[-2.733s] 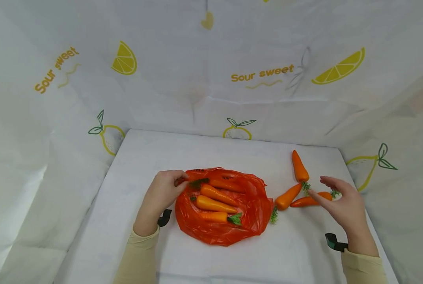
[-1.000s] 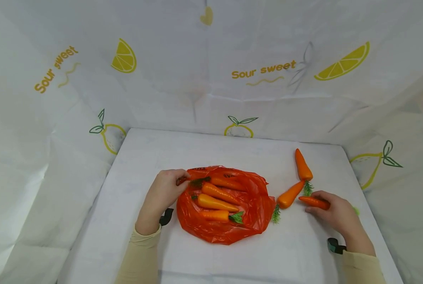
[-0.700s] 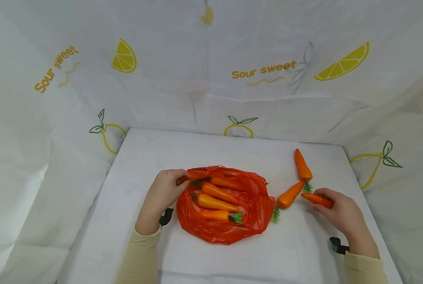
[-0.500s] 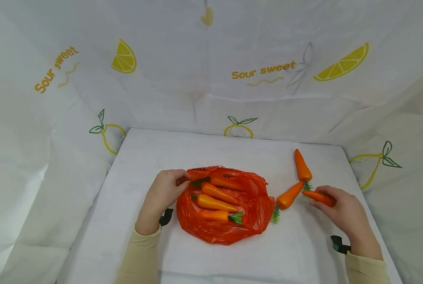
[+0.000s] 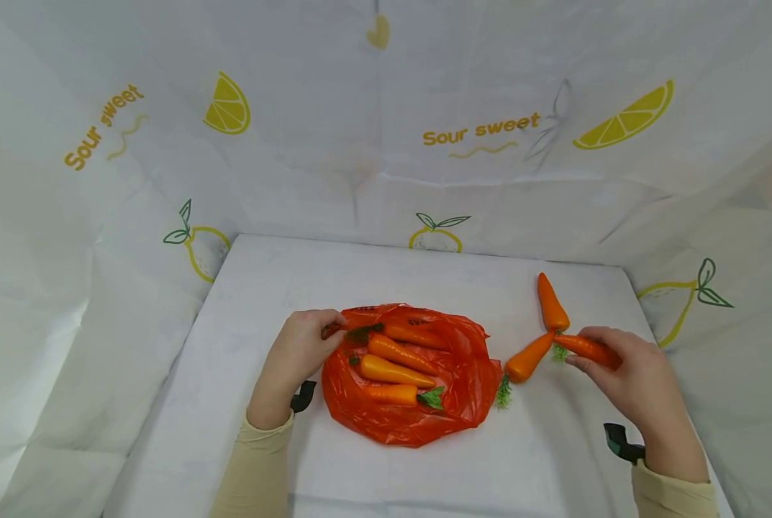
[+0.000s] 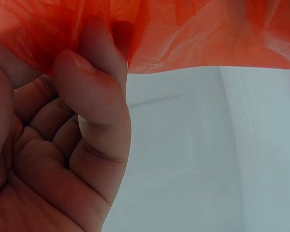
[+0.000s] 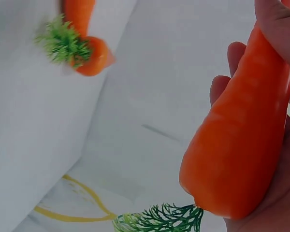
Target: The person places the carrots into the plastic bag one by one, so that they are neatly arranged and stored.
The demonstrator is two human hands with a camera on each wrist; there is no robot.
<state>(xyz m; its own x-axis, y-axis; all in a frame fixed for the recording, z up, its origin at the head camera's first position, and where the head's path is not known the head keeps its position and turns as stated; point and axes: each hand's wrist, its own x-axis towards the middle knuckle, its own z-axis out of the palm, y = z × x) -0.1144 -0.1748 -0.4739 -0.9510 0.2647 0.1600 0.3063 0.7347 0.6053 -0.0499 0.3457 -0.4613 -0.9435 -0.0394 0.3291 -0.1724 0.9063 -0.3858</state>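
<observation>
- Since the earliest frame, the held carrot [image 5: 589,351] has been picked up from the white tabletop [image 5: 282,280]; over the last half second it has been shifted slightly toward 12 o'clock.
- It is gripped by the right hand [image 5: 639,378], the fingers and thumb being closed around it, its tip pointed toward 9 o'clock; its feathery green top [image 7: 159,218] is seen at 6 o'clock in the right wrist view.
- By the left hand [image 5: 295,352], at 9 o'clock of the red plastic bag [image 5: 405,432], the rim is pinched between thumb and curled fingers.
- Four carrots [image 5: 396,371] are contained in the bag, laid roughly side by side.
- At the bag's 3 o'clock, the near loose carrot [image 5: 528,358] is seen, its greenery just beside the rim.
- At 2 o'clock, the far loose carrot [image 5: 552,306] is seen; whether its greenery is touched by the held tip cannot be told.
- Beyond, at 12 o'clock, a lemon-printed sheet [image 5: 321,187] is hung.
</observation>
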